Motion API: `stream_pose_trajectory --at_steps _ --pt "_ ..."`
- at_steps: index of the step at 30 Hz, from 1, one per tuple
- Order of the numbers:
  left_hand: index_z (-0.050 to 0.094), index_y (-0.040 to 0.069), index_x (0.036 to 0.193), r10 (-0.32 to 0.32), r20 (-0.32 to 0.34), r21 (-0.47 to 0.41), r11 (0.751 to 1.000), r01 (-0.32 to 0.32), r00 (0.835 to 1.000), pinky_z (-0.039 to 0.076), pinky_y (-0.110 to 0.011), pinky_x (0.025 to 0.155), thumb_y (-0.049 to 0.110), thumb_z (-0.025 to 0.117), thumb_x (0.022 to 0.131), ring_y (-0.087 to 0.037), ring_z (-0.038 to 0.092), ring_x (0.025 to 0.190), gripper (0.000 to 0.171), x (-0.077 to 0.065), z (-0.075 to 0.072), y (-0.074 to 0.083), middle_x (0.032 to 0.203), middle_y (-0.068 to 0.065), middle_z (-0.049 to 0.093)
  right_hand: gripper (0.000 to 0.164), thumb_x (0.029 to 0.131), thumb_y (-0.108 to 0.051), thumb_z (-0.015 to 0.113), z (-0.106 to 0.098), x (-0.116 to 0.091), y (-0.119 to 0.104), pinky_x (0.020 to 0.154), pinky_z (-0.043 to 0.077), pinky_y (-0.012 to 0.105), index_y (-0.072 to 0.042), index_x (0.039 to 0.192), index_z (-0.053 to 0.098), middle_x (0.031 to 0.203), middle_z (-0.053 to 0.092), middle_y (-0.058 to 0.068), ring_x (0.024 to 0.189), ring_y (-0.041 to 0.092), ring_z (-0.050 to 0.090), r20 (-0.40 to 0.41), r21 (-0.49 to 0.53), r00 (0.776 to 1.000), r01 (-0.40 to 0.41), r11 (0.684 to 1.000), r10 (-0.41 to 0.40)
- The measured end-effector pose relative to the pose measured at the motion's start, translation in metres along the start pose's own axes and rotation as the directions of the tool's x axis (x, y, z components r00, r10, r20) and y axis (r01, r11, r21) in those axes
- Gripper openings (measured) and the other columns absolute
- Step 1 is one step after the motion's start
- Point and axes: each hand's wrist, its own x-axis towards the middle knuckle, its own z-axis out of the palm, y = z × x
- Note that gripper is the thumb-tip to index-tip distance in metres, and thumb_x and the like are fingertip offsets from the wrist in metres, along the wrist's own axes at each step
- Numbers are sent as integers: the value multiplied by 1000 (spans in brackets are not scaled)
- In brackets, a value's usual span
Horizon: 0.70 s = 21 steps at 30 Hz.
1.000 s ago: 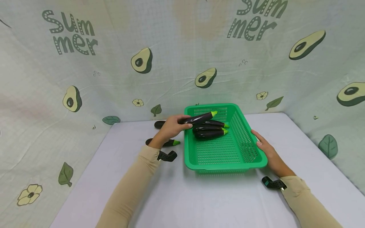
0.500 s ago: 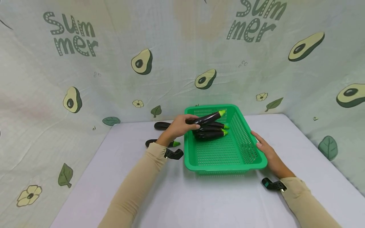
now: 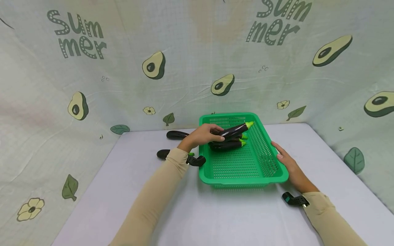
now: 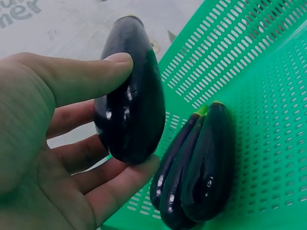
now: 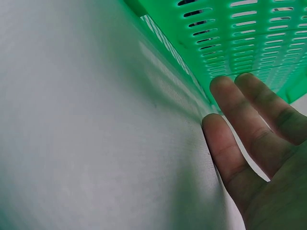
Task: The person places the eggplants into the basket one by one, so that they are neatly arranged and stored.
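My left hand [image 3: 204, 134] holds a dark purple eggplant [image 3: 234, 132] over the green basket [image 3: 243, 180], its green stem end pointing right and tilted up. In the left wrist view the thumb lies across this eggplant [image 4: 132, 105] and the fingers wrap behind it. Below it, several eggplants [image 4: 206, 163] lie side by side in the basket, partly covered in the head view. My right hand [image 3: 290, 165] rests against the outside of the basket's right wall. The right wrist view shows its straight fingers touching the slotted wall [image 5: 249, 43] low down by the table.
Left of the basket, two more eggplants lie on the white table [image 3: 234, 218]: one at the back [image 3: 176, 135], one nearer [image 3: 162, 154], both partly hidden by the left arm. A cloth with printed avocados [image 3: 222, 84] hangs behind the table.
My left hand has moved right with the eggplant, from the basket's left rim to further over the inside. The right hand and the basket have stayed in place.
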Motion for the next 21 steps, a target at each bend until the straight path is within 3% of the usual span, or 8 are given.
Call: stream_pose_trajectory --at_steps 3,7,11,16,21 --pt "62 14 136 -9 18 -5 1000 9 1000 49 -37 96 30 75 93 -18 58 116 48 3 2 -1 126 -4 63 54 111 -31 28 1 0 0 111 4 65 -27 163 15 167 8 6 146 9 10 1 -1 1000 0 1000 0" --pt "62 13 135 -4 36 55 998 2 999 49 -37 97 31 74 93 -19 57 119 47 7 4 -1 129 -4 62 53 111 -30 28 1 1 0 112 5 63 -27 163 16 167 8 5 144 4 11 2 -3 1000 2 1000 -2" --pt "62 12 136 1 62 117 993 -9 998 48 -37 97 31 72 95 -21 55 122 46 9 5 0 132 -4 60 53 111 -31 27 0 0 0 113 15 39 -28 163 16 167 10 4 141 0 16 0 -21 1000 -1 1000 1" --pt "62 13 135 -2 66 173 985 -10 998 49 -35 95 32 72 94 -20 56 121 46 11 7 1 132 -4 61 53 111 -33 27 -1 1 -1 109 19 35 -29 163 16 167 10 6 139 1 18 0 -33 1000 -8 999 8" --pt "64 14 135 10 102 286 957 -39 995 50 -34 94 34 72 94 -19 59 119 46 10 11 4 130 -4 63 54 111 -32 28 -1 0 -1 96 26 16 -26 163 16 165 13 13 133 1 26 -8 -36 1000 -6 999 6"
